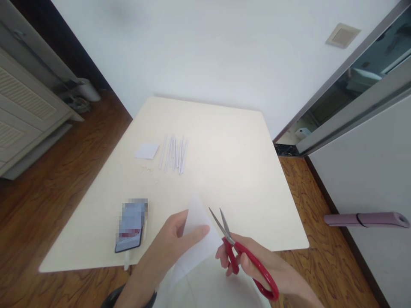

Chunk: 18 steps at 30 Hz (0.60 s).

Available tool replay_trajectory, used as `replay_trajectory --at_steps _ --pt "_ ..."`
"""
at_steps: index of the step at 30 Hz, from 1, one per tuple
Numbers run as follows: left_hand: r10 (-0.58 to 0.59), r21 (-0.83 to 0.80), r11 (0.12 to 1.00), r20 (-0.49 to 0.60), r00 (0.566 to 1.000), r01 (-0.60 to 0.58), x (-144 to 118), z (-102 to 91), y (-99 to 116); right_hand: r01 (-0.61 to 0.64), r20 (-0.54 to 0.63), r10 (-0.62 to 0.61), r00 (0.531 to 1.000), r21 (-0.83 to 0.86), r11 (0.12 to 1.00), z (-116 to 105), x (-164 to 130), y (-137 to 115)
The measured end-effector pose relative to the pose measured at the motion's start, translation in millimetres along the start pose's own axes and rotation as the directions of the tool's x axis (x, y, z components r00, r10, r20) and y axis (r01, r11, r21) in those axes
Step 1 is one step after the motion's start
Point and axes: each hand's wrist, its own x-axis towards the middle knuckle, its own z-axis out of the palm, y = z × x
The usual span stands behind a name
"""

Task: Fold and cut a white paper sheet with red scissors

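Near the table's front edge, my left hand (pixel 180 241) pinches a sheet of white paper (pixel 202 248) between thumb and fingers, holding it up at a tilt. My right hand (pixel 247 259) grips a pair of scissors (pixel 229 239) with red handles. The scissors' blades are parted and point up and away, just right of the paper's edge, with no paper visibly between them. Farther back on the table lie several thin white paper strips or rolls (pixel 175 154), side by side. A small white paper square (pixel 147 151) rests to their left.
A phone (pixel 131 224), partly pixelated, leans at the table's front left, with a white cable (pixel 127 259) below it. Small scraps (pixel 147 170) lie near the paper square. The pale table (pixel 231 141) meets a white wall. A rolled purple mat (pixel 366 219) is on the right.
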Motion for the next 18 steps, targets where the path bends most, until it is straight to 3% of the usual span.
replay_trajectory --at_steps 8,18 --pt "-0.067 0.071 0.995 -0.014 0.998 0.068 -7 2.6 3 -0.046 0.032 0.049 0.998 -0.083 0.995 4 -1 -5" --pt "-0.058 0.069 0.996 0.021 0.998 0.057 -11 2.7 8 -0.075 -0.045 0.066 0.997 -0.215 0.974 7 -10 -10"
